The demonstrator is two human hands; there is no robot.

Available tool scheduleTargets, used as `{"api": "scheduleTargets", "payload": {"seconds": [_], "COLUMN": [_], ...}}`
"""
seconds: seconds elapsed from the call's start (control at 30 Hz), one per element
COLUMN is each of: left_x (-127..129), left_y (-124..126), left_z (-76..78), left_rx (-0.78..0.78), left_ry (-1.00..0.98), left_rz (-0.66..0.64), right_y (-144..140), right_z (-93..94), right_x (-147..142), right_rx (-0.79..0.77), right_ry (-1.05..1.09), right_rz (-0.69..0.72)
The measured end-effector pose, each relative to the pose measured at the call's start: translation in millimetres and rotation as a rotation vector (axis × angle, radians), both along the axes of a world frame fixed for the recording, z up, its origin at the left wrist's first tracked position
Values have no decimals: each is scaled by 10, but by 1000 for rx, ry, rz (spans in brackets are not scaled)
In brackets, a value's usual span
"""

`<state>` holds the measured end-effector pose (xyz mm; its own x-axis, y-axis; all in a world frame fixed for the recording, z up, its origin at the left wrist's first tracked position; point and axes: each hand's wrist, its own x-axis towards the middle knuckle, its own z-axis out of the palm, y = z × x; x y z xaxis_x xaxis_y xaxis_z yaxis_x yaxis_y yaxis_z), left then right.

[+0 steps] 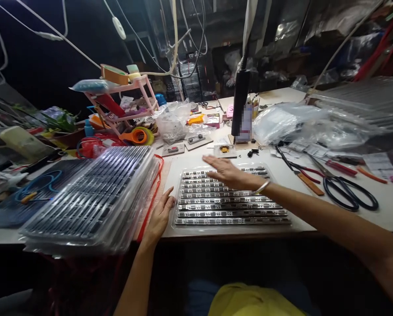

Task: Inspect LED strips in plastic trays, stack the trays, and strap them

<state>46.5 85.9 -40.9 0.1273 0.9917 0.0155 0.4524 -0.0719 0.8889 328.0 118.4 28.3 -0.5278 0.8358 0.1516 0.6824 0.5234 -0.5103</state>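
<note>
A clear plastic tray (pixel 232 230) lies in front of me, filled with several long, dark metal strips (pixel 232 214) set in rows. Over the far part of these rows my right hand (pixel 225 172) is stretched flat, palm down, with nothing held; whether it touches the strips I cannot tell. My left hand (pixel 160 214) rests at the tray's left edge, its fingers extended and holding nothing. To the left of it stands a stack of similar filled trays (pixel 87 197), with a red strap (pixel 152 199) along its right side.
Scissors (pixel 351 191) and pliers (pixel 297 164) lie at the right. A black hanging tool (pixel 241 103) comes down behind the tray, near small fixtures (pixel 225 151). Plastic bags (pixel 288 123) lie at the back right; a pink shelf (pixel 124 114) stands at the back left.
</note>
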Motion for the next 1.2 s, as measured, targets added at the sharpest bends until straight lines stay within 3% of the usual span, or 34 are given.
{"api": "scheduleTargets", "payload": {"seconds": [0.13,0.27,0.43,0.57,0.7,0.9,1.03,1.2], "left_x": [32,112,261,309,312,481,586,606], "left_y": [32,105,83,19,112,596,899,1084], "left_z": [-2,-57,-73,22,186,439,497,516], "left_rx": [10,117,257,297,379,467,451,432], "left_ry": [67,269,749,990,959,990,1044,1077], "left_rz": [-13,-22,35,-16,-49,-205,-409,-579], "right_y": [-363,-780,-980,-977,-968,-937,-952,-971], "right_z": [76,-198,-588,-659,-704,-834,-836,-829], "right_x": [802,1168,1033,1005,984,823,800,826], "right_rx": [66,134,201,234,303,450,505,503], "right_ry": [51,-39,-350,-427,-419,-417,-409,-381], "right_rz": [-313,-460,-355,-318,-364,-450,-457,-463]}}
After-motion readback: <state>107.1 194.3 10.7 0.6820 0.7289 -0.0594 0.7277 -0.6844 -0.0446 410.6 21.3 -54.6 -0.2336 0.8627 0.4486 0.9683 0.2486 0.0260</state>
